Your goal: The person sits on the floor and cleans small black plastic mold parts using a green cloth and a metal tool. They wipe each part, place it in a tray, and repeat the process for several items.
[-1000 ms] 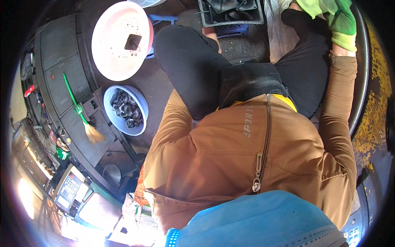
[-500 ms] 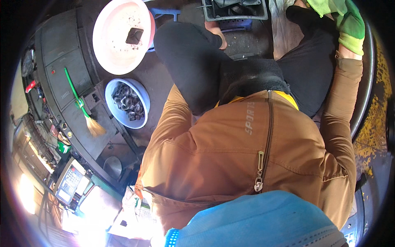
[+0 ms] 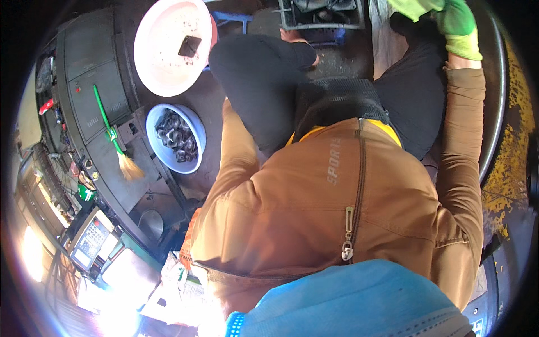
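Right grip [image 3: 457, 25] is up top in its green glove, fingertips out of sight, so no telling whether they're apart or clamped on something; left grip is hidden beyond the left knee [image 3: 224, 53]. Biggest worry first: that metal rim [image 3: 497, 123] runs just beside the right sleeve [image 3: 465, 112], and a wide swing could bang the elbow. Pink basin [image 3: 163, 56] next, the left knee close to its right rim; a bump there might tip it. Crate [image 3: 320, 26] now, dark parts [image 3: 328, 5] inside, bare foot [image 3: 289, 36] near its lower left corner: one hard tug could scrape those toes. Nearest the right grip, the sheet [image 3: 384, 39] lies along the crate's right edge, looking easy to slip on. Blue basin [image 3: 151, 129] holds a heap [image 3: 177, 135]; a catching left sleeve [image 3: 238, 146] might spill it. Smallest, the black piece [image 3: 190, 46] lies toward the pink basin's right rim, liable to slide if that tilts.
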Demonstrator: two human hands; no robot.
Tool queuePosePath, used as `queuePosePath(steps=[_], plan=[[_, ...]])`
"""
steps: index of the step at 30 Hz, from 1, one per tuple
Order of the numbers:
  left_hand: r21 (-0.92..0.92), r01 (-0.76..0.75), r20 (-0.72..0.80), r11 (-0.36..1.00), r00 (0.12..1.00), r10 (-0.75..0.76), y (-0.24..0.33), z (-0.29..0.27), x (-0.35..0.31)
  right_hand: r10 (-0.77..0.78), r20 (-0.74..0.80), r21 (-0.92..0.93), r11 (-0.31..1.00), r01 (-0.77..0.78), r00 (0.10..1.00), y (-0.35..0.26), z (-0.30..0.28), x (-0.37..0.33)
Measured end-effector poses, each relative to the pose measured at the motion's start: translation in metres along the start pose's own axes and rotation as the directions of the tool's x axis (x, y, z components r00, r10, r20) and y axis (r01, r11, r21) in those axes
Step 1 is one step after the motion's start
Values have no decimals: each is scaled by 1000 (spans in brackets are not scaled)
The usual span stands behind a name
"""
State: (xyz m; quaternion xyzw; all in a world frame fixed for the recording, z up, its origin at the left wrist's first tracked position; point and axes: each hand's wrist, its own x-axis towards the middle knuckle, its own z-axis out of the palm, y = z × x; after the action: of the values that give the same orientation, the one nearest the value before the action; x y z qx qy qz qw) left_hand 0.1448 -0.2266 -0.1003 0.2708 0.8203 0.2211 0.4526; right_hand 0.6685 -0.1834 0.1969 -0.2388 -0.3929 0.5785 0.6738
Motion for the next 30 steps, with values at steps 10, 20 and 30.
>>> queuePosePath(steps=[10, 20, 30], plan=[[-528, -675, 206, 515, 486, 849, 219, 17, -170, 218, 24, 433, 877, -207, 976, 49, 22, 48], [-823, -287, 313, 490, 490, 814, 277, 141, -254, 348, -255, 348, 903, -250, 902, 64, 1, 33], [-328, -833, 274, 446, 368, 889, 374, 103, -258, 47, -276, -942, 184, -280, 960, 22, -9, 34]])
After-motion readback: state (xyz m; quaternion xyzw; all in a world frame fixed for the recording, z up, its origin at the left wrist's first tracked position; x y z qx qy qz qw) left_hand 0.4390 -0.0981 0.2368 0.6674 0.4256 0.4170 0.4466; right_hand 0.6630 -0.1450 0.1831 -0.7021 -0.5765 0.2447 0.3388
